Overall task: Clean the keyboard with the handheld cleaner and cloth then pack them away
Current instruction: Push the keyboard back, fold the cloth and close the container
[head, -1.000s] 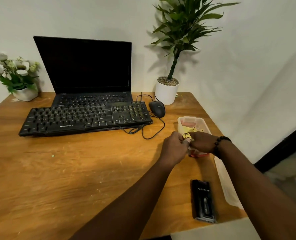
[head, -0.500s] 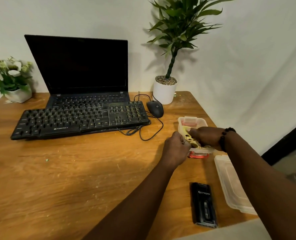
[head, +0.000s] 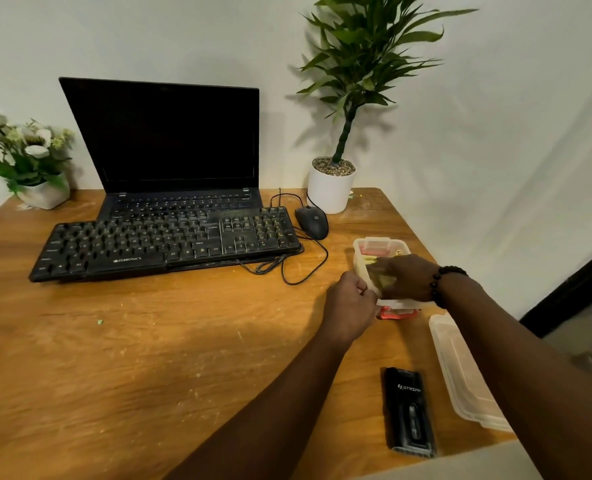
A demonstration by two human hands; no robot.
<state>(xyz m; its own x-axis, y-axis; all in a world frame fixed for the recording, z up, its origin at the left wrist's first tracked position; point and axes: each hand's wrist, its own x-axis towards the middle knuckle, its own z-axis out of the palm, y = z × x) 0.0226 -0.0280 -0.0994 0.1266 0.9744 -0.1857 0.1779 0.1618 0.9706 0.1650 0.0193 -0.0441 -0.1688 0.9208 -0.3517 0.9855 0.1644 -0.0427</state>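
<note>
A black keyboard (head: 170, 244) lies in front of the open laptop (head: 170, 140). At the right stands a clear plastic container (head: 359, 252) with red clips. My right hand (head: 408, 277) reaches into it and holds the yellow cloth (head: 387, 280) down inside; cloth shows between thumb and fingers. With its fingers curled, my left hand (head: 351, 303) grips the container's near-left corner. The black handheld cleaner (head: 408, 410) lies flat near the table's front edge, apart from both hands.
The container's clear lid (head: 460, 372) lies at the table's right edge beside the cleaner. A black mouse (head: 311, 221) and its looped cable sit left of the container. A potted plant (head: 332, 185) stands behind, and a flower pot (head: 41, 192) is at far left.
My right hand has pushed the cloth from above the rim down into the container. My left hand has let go of the cloth and shifted to the container's corner.
</note>
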